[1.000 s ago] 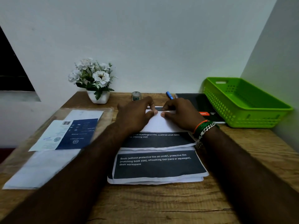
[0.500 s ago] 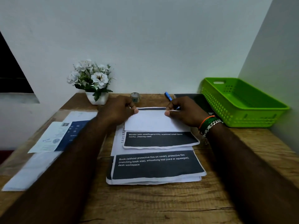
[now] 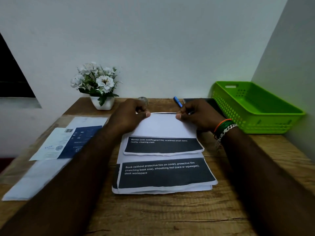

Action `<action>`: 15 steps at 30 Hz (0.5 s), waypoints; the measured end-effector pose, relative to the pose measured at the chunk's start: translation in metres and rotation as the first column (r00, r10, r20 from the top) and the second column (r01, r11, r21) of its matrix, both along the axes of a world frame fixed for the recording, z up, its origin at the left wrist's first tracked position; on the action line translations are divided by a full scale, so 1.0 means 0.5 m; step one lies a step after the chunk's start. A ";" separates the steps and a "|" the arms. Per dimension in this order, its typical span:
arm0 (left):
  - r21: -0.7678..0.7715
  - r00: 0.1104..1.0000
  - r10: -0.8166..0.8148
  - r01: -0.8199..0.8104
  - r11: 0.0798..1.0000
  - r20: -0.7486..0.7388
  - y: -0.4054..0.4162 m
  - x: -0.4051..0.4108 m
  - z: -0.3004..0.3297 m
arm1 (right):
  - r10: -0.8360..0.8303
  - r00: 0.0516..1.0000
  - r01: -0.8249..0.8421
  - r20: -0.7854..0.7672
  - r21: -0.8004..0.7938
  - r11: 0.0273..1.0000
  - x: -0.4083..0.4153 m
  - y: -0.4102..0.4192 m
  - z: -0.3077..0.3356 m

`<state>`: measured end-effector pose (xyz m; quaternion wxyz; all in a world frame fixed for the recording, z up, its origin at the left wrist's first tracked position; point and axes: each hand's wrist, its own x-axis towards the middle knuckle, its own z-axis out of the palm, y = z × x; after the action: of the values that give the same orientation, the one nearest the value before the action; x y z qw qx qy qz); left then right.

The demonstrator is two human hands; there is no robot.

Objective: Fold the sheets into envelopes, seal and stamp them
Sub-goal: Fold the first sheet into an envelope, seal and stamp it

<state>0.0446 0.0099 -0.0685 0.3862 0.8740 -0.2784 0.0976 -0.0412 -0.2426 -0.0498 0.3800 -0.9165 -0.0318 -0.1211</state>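
A stack of printed sheets (image 3: 163, 176) with dark text panels lies in the middle of the wooden desk (image 3: 170, 213). The top sheet (image 3: 163, 126) is folded over, its white back facing up and a dark printed strip showing below the fold. My left hand (image 3: 129, 114) pinches the folded flap's far left edge between thumb and fingers. At the far right edge, my right hand (image 3: 199, 114) pinches the same flap. A blue pen (image 3: 177, 101) and a small round metal object (image 3: 144, 100) lie just beyond my hands.
A green plastic basket (image 3: 255, 108) stands at the right against the wall. A white flower pot (image 3: 102, 103) sits at the back left. Envelopes and blue-and-white printed papers (image 3: 68, 142) cover the left side. A dark notebook (image 3: 211, 103) lies behind my right hand.
My hands have slid apart along the fold, from the middle of the flap to its left and right ends. The folded flap lies flatter now.
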 end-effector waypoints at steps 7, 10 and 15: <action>0.020 0.995 0.094 -0.095 0.995 0.024 0.012 0.001 0.003 | -0.101 0.994 0.101 -0.050 -0.009 0.995 -0.017 -0.040 0.019; 0.006 0.989 0.137 -0.138 0.990 0.062 0.009 -0.005 0.007 | -0.137 0.990 0.134 -0.036 -0.080 0.988 -0.013 -0.046 0.019; -0.028 0.989 0.098 -0.096 0.995 0.111 0.008 -0.012 0.019 | -0.174 0.984 0.176 0.020 -0.111 0.978 -0.016 -0.040 0.025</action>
<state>0.0386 0.0139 -0.0589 0.3744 0.8753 -0.2556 0.1682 -0.0493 -0.2625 -0.0373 0.3155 -0.9350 0.0403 -0.1569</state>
